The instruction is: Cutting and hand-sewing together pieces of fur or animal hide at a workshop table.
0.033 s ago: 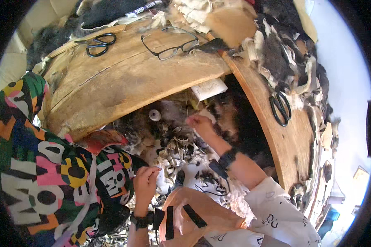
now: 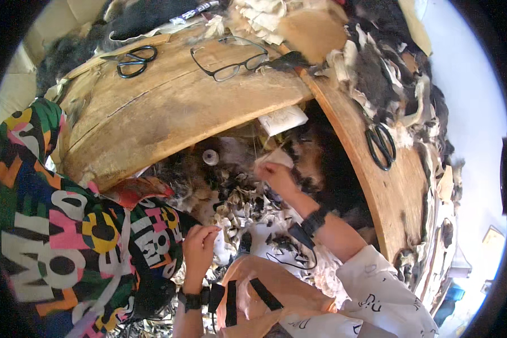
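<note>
My right hand (image 2: 274, 174) is over the opening between the boards, its thumb and fingers pinched together. A thin pale thread (image 2: 254, 145) runs up from its fingertips, and a whitish scrap (image 2: 279, 158) shows just behind it. Lower and to the left, my left hand (image 2: 200, 247) is raised with thumb and forefinger pinched together. Whatever it holds is too small to make out. Between and below the hands lie many black and white fur scraps (image 2: 243, 204). A white spool (image 2: 210, 158) stands to the left of my right hand.
Scissors (image 2: 132, 61) and eyeglasses (image 2: 231, 63) lie on the wooden board (image 2: 169, 107). Other scissors (image 2: 381, 146) rest on the right board (image 2: 359, 163), beside heaped fur strips (image 2: 397, 84). A white block (image 2: 284, 120) sits under the board's edge. At left is a person's patterned garment (image 2: 67, 236).
My right hand has dipped slightly and its fingers are more curled; more of the whitish scrap shows behind it. My left hand has hardly moved. The view has shifted a little.
</note>
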`<state>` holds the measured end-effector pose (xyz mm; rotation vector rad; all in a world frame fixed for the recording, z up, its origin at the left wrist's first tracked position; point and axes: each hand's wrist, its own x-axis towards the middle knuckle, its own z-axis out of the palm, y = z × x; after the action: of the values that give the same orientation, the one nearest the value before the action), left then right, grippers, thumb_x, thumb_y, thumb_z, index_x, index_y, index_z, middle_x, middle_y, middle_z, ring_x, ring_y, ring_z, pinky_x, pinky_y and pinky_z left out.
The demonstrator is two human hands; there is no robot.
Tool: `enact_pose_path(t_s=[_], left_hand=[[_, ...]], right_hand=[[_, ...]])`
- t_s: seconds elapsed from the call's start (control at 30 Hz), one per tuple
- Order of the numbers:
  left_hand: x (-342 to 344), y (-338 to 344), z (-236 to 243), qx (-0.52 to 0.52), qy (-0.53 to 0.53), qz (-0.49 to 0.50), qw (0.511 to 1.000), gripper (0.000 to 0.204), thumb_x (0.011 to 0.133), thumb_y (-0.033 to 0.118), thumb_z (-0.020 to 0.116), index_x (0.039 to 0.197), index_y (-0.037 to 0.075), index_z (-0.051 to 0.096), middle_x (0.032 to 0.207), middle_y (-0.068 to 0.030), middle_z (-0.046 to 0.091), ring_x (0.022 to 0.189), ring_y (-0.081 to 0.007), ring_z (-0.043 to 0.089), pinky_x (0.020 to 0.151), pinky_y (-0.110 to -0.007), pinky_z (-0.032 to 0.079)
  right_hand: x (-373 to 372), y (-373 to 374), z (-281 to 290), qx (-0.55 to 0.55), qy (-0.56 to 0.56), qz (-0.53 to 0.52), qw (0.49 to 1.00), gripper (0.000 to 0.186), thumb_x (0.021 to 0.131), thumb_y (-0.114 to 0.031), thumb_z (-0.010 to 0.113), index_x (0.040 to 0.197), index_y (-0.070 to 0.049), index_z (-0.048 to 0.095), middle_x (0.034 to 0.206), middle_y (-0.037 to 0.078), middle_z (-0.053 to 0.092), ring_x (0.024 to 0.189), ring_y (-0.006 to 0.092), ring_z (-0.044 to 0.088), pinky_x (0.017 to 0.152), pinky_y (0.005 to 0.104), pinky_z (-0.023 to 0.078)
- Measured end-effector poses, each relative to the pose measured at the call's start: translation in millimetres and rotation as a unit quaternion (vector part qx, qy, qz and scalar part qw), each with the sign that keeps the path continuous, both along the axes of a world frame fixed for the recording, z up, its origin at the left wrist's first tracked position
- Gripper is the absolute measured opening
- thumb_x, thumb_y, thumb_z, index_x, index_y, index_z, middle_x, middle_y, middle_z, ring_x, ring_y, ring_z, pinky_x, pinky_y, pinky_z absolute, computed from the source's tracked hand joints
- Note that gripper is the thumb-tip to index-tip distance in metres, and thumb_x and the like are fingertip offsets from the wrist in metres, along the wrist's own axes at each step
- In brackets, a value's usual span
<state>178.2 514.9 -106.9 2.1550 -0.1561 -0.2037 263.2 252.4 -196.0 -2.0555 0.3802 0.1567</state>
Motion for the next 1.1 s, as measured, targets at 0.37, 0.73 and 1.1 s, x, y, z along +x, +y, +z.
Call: enact_pose_path(t_s=[0.37, 0.73, 1.1], left_hand=[[-34.1, -94.3, -0.4, -0.151, 0.066, -0.072, 0.984, 0.015, 0.083, 0.009, 0.056, 0.092, -0.001, 0.064, 0.088, -0.0062, 0.064, 0.076, -0.0118, 0.056, 0.071, -0.024, 0.043], [-122.4, -163.1, 21.8, -0.153, 0.128, -0.108, 0.974, 0.016, 0.088, 0.014, 0.056, 0.094, 0.001, 0.063, 0.085, 0.0008, 0.061, 0.077, -0.0059, 0.05, 0.071, -0.021, 0.04], [-175.4, -182.3, 38.0, -0.224, 0.128, -0.147, 0.955, 0.016, 0.089, 0.014, 0.054, 0.096, 0.001, 0.062, 0.089, -0.0011, 0.063, 0.08, -0.0064, 0.052, 0.074, -0.021, 0.04]], right_hand=[[-181.9, -55.4, 109.4, 0.15, 0.037, 0.03, 0.988, 0.02, 0.084, -0.019, 0.061, 0.089, 0.001, 0.062, 0.08, -0.002, 0.06, 0.072, 0.0044, 0.05, 0.064, 0.0215, 0.042], [-300.3, -113.5, 159.1, 0.333, -0.004, -0.082, 0.939, 0.019, 0.087, -0.021, 0.059, 0.089, -0.003, 0.062, 0.078, 0.0, 0.06, 0.067, 0.0056, 0.048, 0.059, 0.0199, 0.037], [-334.7, -117.6, 173.4, 0.366, -0.034, -0.089, 0.926, 0.016, 0.086, -0.019, 0.059, 0.09, -0.004, 0.06, 0.087, 0.002, 0.063, 0.07, 0.0064, 0.05, 0.061, 0.0197, 0.039]])
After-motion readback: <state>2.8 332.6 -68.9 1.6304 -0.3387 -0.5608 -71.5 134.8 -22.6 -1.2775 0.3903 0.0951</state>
